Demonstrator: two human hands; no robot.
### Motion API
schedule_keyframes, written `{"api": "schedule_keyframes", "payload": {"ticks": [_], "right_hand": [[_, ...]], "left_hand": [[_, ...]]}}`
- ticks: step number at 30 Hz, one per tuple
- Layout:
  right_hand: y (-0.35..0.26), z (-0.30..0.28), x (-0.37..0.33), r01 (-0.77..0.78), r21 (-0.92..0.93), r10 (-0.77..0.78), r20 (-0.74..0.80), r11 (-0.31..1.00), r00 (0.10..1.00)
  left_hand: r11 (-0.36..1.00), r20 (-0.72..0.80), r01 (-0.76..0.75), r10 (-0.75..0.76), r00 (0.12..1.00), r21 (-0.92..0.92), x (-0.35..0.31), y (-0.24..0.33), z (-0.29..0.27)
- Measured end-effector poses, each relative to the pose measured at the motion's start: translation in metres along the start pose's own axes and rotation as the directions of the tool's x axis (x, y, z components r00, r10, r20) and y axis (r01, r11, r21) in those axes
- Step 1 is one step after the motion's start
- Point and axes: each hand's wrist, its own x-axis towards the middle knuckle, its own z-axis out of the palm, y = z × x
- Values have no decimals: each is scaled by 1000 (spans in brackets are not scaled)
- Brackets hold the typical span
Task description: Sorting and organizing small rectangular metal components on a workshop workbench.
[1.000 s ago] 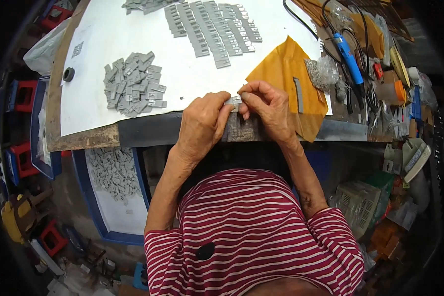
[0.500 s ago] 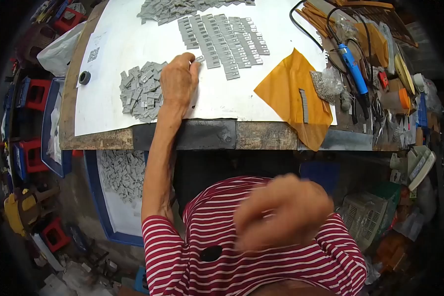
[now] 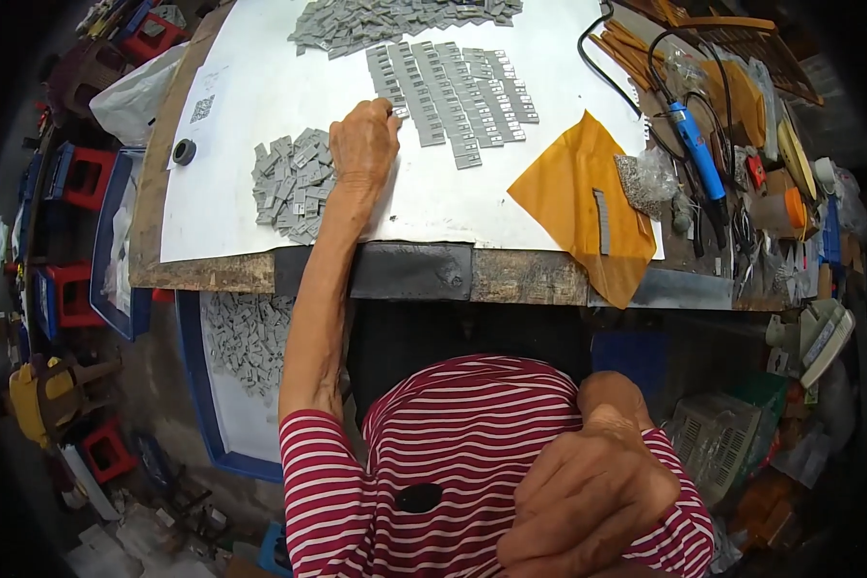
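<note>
My left hand [image 3: 364, 146] reaches over the white sheet, its fingers pinched on a small flat grey piece at the lower end of the leftmost row. Several slanting rows of grey pieces [image 3: 453, 96] lie side by side to its right. Just left of my wrist is a loose heap of grey pieces [image 3: 294, 183]. Close to my chest, my right hand [image 3: 588, 496] is raised and closed, its back showing and fingers curled under. Whatever it may hold is hidden.
A larger grey heap [image 3: 395, 21] lies at the far edge. On the right are an orange-brown cloth [image 3: 583, 207] with a grey strip [image 3: 602, 222], a bag of tiny metal bits [image 3: 643, 178] and a blue corded tool [image 3: 698, 149]. A blue tray [image 3: 195, 385] of pieces sits below the table.
My left hand has brought the small grey piece up against the leftmost row. My right hand has moved lower and nearer, and it is less blurred. The whole view has shifted slightly.
</note>
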Motion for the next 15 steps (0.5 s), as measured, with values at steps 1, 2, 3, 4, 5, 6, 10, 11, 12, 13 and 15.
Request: {"api": "schedule_keyframes", "payload": {"ticks": [1, 2, 3, 4, 5, 6, 10, 11, 12, 13, 15], "right_hand": [[-1, 3, -3, 0, -3, 0, -1, 1000, 1000], [-2, 10, -7, -29, 37, 33, -97, 999, 995], [-2, 13, -10, -54, 80, 68, -191, 995, 979], [-2, 9, -10, -54, 78, 68, -191, 996, 979], [0, 3, -10, -55, 180, 78, -123, 982, 989], [1, -1, -10, -64, 279, 82, -54, 958, 995], [-4, 6, -17, -60, 284, 118, -192, 957, 974], [-6, 9, -20, -86, 266, 145, -213, 960, 966], [-7, 10, -22, -113, 247, 172, -234, 962, 957], [-5, 7, -22, -114, 248, 174, -235, 962, 956], [3, 1, -18, -30, 280, 85, -183, 960, 979]], "left_hand": [[1000, 15, -3, 3, 1000, -2, 1, 0, 1], [1000, 15, -5, 5, 1000, -2, 3, 0, 2], [1000, 36, 7, -6, 999, -10, 5, 1, 2], [1000, 56, 18, -17, 998, -20, 7, 2, 2], [1000, 55, 18, -16, 998, -20, 8, 3, 2], [999, 65, 25, -23, 998, -27, 9, 3, 2], [995, 68, 40, -34, 997, -93, 12, 1, 4], [995, 70, 41, -35, 997, -88, 13, -1, 5], [996, 82, 14, -7, 997, -83, 14, -3, 4], [996, 95, -13, 21, 995, -84, 15, -2, 5], [998, 114, -34, 41, 993, -57, 17, -5, 6]]}}
